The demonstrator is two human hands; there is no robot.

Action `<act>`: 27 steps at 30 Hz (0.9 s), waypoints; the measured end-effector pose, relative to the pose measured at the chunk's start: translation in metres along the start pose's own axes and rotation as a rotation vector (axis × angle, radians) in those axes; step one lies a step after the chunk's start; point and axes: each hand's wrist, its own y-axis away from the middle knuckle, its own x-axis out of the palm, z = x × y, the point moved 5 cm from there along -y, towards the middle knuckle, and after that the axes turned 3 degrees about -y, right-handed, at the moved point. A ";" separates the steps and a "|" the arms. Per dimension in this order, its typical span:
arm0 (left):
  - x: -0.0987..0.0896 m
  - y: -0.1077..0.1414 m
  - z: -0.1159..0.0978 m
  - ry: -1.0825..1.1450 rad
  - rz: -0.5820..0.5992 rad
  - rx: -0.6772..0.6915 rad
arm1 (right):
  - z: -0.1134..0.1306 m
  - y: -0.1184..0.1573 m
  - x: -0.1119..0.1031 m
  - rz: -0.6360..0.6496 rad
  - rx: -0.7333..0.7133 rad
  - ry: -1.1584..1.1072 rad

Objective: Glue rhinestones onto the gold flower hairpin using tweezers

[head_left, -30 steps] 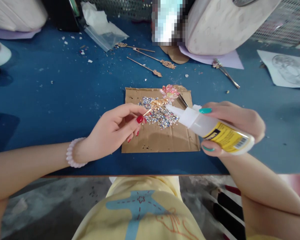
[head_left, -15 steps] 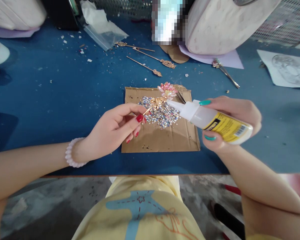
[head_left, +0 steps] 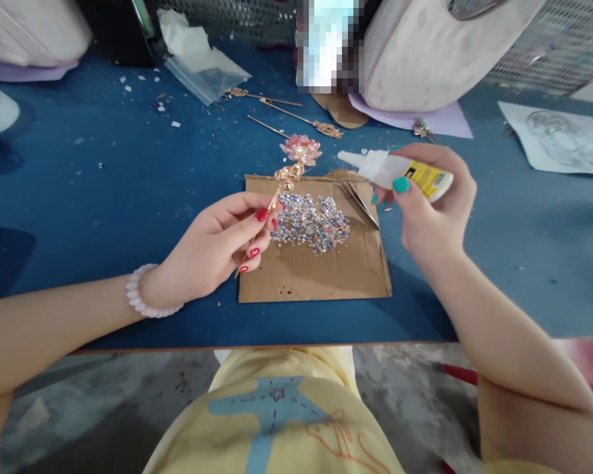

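Observation:
My left hand [head_left: 217, 245] pinches the stick of a gold hairpin [head_left: 287, 176] topped by a pink flower [head_left: 301, 150]; the hairpin is tilted, its flower end up and to the right. In my right hand [head_left: 437, 197] is a white glue bottle with a yellow label [head_left: 427, 178], held nearly level, its nozzle pointing left, apart from the flower. Beneath the hairpin, a heap of small glittering rhinestones [head_left: 316, 224] lies on a cardboard piece [head_left: 316, 280]. Metal tweezers [head_left: 360, 205] rest on the cardboard's right part.
Several gold hairpins [head_left: 327, 130] lie behind the cardboard, near a clear plastic bag [head_left: 202, 72]. A pale bag [head_left: 425, 59] stands at the back. A printed sheet [head_left: 561, 138] is at the right, a tape roll [head_left: 4, 112] at the left.
The hairpin has turned more upright and its flower has moved left and up. The glue bottle has drawn back up and right, away from the hairpin, uncovering the tweezers.

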 end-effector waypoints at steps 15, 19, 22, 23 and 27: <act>-0.062 -0.047 -0.031 -0.087 -0.244 0.186 | -0.074 -0.045 -0.052 -0.205 0.211 0.029; -0.082 -0.060 -0.034 -0.149 -0.318 0.187 | -0.080 -0.050 -0.062 -0.279 0.301 0.032; -0.080 -0.059 -0.032 -0.201 -0.297 0.141 | -0.082 -0.052 -0.069 -0.331 0.379 0.066; -0.077 -0.057 -0.031 -0.223 -0.281 0.118 | -0.082 -0.052 -0.070 -0.335 0.395 0.078; -0.065 -0.052 -0.024 -0.313 -0.224 0.036 | -0.085 -0.053 -0.074 -0.320 0.453 0.099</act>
